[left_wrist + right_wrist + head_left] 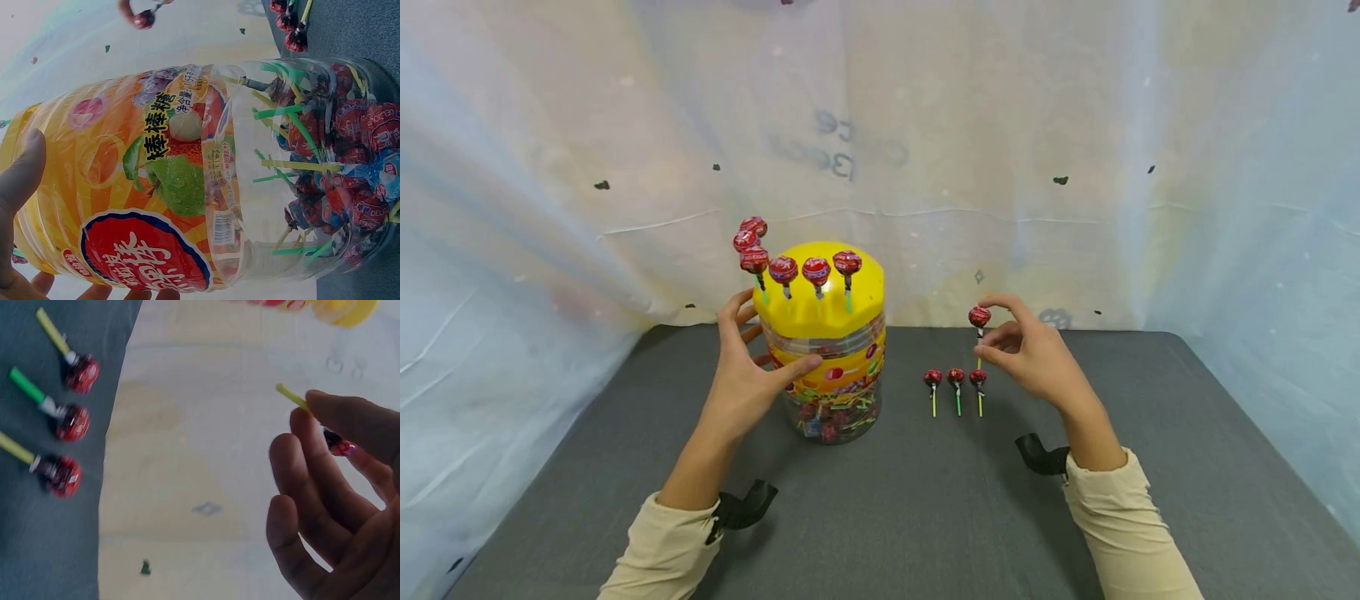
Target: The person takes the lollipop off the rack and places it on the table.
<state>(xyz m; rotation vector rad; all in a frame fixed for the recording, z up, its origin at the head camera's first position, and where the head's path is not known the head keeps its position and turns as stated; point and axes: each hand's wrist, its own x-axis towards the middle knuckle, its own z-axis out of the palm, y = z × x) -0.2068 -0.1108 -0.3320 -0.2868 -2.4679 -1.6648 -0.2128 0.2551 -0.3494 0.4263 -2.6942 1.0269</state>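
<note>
Fingers of the right hand (1033, 354) pinch a lollipop (979, 317) by its yellow stick (289, 395); the candy is uppermost, above the gray table (895, 517) and well apart from the jar (842, 383). Good handling here seems to call for a light grip on the stick alone, its lower end left exposed, and clearance over the three lollipops (956, 377) lying side by side on the table. Gentle bracing of the jar should spare the six lollipops (816, 271) standing along the edge of its yellow lid (867, 287). As the right wrist view shows, thumb and fingertip meet at the stick, the other fingers parted and curved; whether the forefinger touches the candy cannot be told. Left hand (747, 379): thumb across the jar's front, fingers spread round its side.
</note>
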